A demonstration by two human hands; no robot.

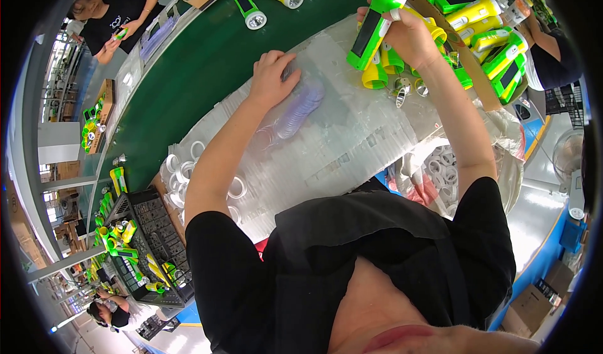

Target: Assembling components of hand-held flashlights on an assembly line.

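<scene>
My right hand (411, 40) grips a green flashlight (368, 38) with a white head ring and a dark panel, tilted with its head up. My left hand (271, 77) rests low over the work surface, fingers bent, with thumb and forefinger apart. Nothing plain shows between them, though a clear piece there would be hard to see. Just below it lies a fanned row of clear round lenses (300, 114). Under my right wrist are several yellow and green flashlight bodies (375, 76) and a small reflector with wires (402, 90).
A cardboard box of flashlights (483, 24) stands at the right. White rings lie at the left (182, 172) and in a sack (443, 172) by my right elbow. Finished-looking flashlights (251, 11) lie on the green belt (201, 59). A black crate (157, 228) stands left; co-workers are nearby.
</scene>
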